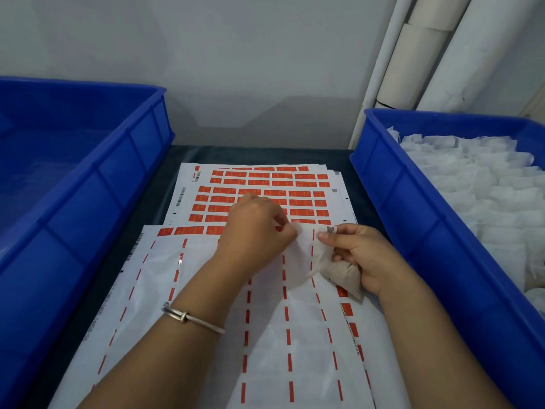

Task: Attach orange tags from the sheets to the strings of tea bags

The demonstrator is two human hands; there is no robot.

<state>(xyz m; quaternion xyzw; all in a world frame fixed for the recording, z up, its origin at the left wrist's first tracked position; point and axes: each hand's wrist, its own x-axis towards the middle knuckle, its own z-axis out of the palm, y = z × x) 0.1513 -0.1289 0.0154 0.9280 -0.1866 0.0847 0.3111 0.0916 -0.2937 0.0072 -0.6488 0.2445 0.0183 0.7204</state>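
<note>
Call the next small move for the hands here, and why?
Probably: the left hand peels an orange tag off the sheet and brings it to the string. The right hand already holds a filled tea bag, pinching near the string, while the left hand's fingers are curled at the row of tags. Whether a tag is already lifted cannot be told.

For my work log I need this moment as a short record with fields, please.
left hand: left hand pinches at the top edge of the near, mostly peeled white tag sheet
right hand: right hand holds a filled beige mesh tea bag
far sheet: white sheet of orange rectangular tags
right crate: blue plastic crate holding white tea bags
left crate: blue plastic crate
</note>
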